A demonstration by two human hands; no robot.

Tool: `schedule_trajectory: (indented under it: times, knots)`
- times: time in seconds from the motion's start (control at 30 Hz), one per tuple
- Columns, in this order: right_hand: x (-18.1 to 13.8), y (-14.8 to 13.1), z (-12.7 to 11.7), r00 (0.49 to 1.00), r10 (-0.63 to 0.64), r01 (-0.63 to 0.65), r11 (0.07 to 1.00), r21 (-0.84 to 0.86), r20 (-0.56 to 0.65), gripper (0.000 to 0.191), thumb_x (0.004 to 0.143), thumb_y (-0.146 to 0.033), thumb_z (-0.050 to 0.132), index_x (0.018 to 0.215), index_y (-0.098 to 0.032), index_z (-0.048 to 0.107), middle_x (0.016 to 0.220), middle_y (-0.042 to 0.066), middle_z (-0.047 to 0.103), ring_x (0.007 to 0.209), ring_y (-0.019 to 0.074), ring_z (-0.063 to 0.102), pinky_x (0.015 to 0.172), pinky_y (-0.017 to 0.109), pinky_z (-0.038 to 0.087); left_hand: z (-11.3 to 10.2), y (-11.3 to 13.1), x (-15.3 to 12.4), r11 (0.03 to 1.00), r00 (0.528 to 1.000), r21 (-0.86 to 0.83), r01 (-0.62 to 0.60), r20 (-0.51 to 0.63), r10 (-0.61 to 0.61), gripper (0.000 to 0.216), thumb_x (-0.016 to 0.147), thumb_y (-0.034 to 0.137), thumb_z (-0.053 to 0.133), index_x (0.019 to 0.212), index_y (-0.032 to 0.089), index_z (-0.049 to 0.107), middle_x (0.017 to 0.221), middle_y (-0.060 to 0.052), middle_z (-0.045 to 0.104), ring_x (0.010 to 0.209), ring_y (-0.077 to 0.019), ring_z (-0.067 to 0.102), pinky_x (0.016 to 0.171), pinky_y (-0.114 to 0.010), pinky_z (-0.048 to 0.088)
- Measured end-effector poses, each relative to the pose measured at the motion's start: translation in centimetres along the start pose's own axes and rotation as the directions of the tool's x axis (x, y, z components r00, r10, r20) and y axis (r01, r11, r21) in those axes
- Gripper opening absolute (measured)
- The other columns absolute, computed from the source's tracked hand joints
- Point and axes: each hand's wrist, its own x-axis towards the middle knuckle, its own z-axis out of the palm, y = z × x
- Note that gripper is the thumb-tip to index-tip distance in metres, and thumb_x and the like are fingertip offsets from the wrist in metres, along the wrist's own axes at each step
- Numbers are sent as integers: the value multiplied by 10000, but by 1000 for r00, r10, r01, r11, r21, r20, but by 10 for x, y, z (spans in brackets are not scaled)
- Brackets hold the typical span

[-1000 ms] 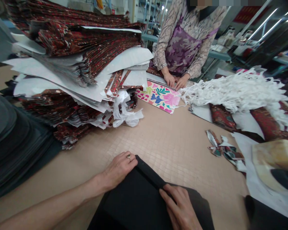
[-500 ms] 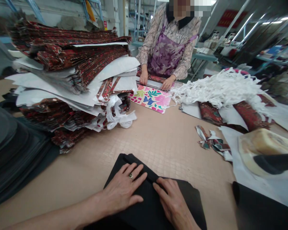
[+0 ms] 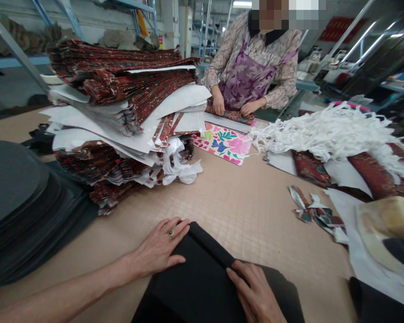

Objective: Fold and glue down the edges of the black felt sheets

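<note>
A sheet of black fabric (image 3: 195,273) lies in front of me, with a narrow folded strip along its far edge. My left hand (image 3: 161,244), wearing a ring, rests flat on the fabric's far left corner, fingers stretched out and thumb apart. At the right end of the folded strip, my right hand (image 3: 252,282) presses down with its fingers bent, thumb and forefinger at the fold. A further dark flap of the fabric shows to the right of that hand. What lies under both palms is hidden.
Left stands a pile of black rounded pieces (image 3: 16,193); behind it rises a tall stack of red patterned fabric (image 3: 121,80). White strips (image 3: 330,128), fabric scraps (image 3: 316,213) and a tape roll (image 3: 387,224) lie right. A co-worker (image 3: 252,76) handles patterned fabric across the table.
My left hand has slid left to the fabric's far corner, uncovering the folded strip. My right hand stays at the fold's right end. The whole view has shifted slightly.
</note>
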Motion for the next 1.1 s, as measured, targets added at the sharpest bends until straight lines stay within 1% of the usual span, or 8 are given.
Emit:
schedule_trajectory:
  times: [0.13,0.17,0.23,0.3,0.37,0.53,0.83,1.1]
  knots:
    - [3,-1,-1,1000,4,-4,1000,1,30,291,864,-106,355,1021,-137,599,910,121,617,786,178,582,634,286,492,-15,3,8,990,980,-40,136,-142,-140,376,882,220,456,1242,117,429,1339,-139,382,1216,-304,316,980,-457,320]
    - [4,-3,-1,999,22,-22,1000,9,49,296,864,-102,352,1026,-140,596,923,121,615,794,180,582,639,292,492,-18,14,13,990,980,-97,102,-159,-116,358,874,133,412,1231,121,435,1309,-132,410,1201,-274,339,988,-426,323]
    - [5,-5,-2,995,69,-71,997,29,78,305,863,-89,346,1041,-149,586,947,116,611,812,180,578,655,303,491,-21,42,25,967,989,-232,-106,-126,79,419,819,33,388,1222,136,434,1226,-101,481,1137,-210,410,983,-340,347]
    - [4,-7,-5,987,136,-139,990,38,87,302,863,-83,370,1089,-150,558,967,110,606,832,176,571,677,310,488,-17,69,36,928,973,-293,-231,-67,221,436,787,25,412,1212,124,438,1172,-96,517,1096,-205,443,958,-314,373]
    - [-1,-7,-9,975,208,-211,977,30,76,304,860,-105,434,1150,-140,517,973,104,604,846,175,561,701,316,482,-9,87,42,922,966,-293,-253,-19,259,432,779,56,447,1210,91,436,1182,-122,510,1108,-242,430,948,-346,381]
    - [-17,4,-24,958,287,-287,957,25,3,208,844,-122,508,1037,-163,573,876,64,608,784,156,551,699,315,451,10,92,42,929,963,-280,-243,41,265,500,760,100,510,1250,117,411,1269,-146,439,1174,-309,359,946,-411,365]
    - [-34,29,-31,993,111,-108,992,61,-40,268,875,-69,392,1015,-148,606,874,75,633,773,147,561,716,342,399,3,113,48,955,972,-240,-175,110,206,476,729,-4,461,1198,77,442,1149,-129,501,1079,-249,408,948,-370,378]
    - [-53,51,-38,999,43,-41,998,54,-34,291,908,-93,334,1043,-122,591,892,92,638,788,151,545,702,333,381,0,120,51,973,970,-189,-133,174,167,594,721,15,494,1278,184,382,1180,-113,467,1094,-299,382,890,-451,406]
